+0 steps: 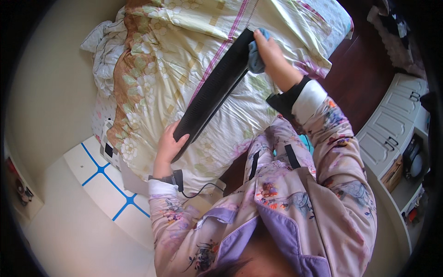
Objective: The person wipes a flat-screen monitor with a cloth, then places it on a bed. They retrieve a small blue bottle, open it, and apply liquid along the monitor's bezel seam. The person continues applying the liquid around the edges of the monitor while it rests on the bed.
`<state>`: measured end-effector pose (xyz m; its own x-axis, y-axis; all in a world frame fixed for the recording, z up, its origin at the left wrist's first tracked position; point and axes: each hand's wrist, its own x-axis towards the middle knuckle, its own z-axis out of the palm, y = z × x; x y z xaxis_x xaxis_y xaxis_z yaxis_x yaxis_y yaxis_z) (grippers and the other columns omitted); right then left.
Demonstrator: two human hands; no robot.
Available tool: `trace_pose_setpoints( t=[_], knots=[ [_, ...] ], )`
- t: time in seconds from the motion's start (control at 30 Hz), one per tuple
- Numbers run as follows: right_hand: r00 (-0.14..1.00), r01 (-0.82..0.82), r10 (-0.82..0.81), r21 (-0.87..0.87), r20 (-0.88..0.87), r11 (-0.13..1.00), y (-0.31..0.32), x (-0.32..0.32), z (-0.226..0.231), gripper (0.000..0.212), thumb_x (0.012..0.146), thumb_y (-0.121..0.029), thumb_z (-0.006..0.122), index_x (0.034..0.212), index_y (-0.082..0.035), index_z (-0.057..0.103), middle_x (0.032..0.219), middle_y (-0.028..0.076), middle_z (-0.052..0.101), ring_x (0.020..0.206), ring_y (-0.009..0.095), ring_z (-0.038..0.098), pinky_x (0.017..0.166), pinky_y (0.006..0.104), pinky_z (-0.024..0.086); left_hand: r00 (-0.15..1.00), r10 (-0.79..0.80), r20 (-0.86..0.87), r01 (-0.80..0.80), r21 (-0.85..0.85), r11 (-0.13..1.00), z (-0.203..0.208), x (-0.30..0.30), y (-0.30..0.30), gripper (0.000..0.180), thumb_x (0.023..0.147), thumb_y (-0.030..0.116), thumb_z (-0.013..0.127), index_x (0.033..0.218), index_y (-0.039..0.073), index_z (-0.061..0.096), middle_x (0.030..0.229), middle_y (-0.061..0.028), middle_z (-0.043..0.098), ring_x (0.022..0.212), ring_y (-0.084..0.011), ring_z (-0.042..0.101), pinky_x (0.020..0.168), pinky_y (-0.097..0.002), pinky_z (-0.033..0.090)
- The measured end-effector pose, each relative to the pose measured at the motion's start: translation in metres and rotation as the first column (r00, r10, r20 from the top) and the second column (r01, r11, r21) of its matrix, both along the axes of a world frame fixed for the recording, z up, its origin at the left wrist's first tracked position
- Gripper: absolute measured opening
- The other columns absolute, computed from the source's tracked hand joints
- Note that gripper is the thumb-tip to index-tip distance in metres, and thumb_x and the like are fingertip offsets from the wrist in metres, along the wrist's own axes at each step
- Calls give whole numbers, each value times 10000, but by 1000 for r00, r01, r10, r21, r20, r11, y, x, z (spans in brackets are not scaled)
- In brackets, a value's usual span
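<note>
Hands (169, 147) grasping long black object (216, 87), right (272, 56) with blue-grey cloth (255, 61); surface marks (201, 105) unclear.

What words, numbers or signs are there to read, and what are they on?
No words, numbers or signs can be read.
Long black thing: any marks are too small.
Dark round thing on the right shelf: too blurred to tell.
Blue strips at left: crossing lines, not letters.

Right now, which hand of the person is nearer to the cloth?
Right. The right hand holds the cloth against the far end of the long black object; the left hand grips the object's near end, away from the cloth.
</note>
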<state>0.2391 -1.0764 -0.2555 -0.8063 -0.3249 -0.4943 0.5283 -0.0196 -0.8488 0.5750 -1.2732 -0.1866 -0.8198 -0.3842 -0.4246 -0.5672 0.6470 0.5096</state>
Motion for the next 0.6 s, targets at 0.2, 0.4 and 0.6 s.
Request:
trace_pose_setpoints(
  t=[0.2,0.4,0.6],
  knots=[
    [817,242,-128,133,-562,961,-12,70,-21,674,886,-330,558,1390,9,266,1309,310,340,1193,449,394,1010,423,346,1000,5,-2,-5,-43,999,-1,-1,-2,539,744,260,696,1203,25,537,1119,-180,579,1051,-328,557,896,-362,437],
    [875,172,-109,91,-472,981,-46,200,-20,844,825,-234,624,1457,-63,92,1418,323,170,1290,487,238,1077,473,224,998,42,50,-40,-34,999,-9,4,-16,414,741,198,672,1085,-8,570,1030,-163,603,948,-306,579,851,-366,443],
    [844,240,-214,-11,-491,971,-69,244,-37,809,829,-209,606,1446,-33,114,1416,325,175,1296,490,236,1079,473,225,996,76,50,-74,-29,997,-10,3,-29,389,767,240,677,1047,-7,570,911,-130,618,823,-260,588,775,-358,458]
  ],
)
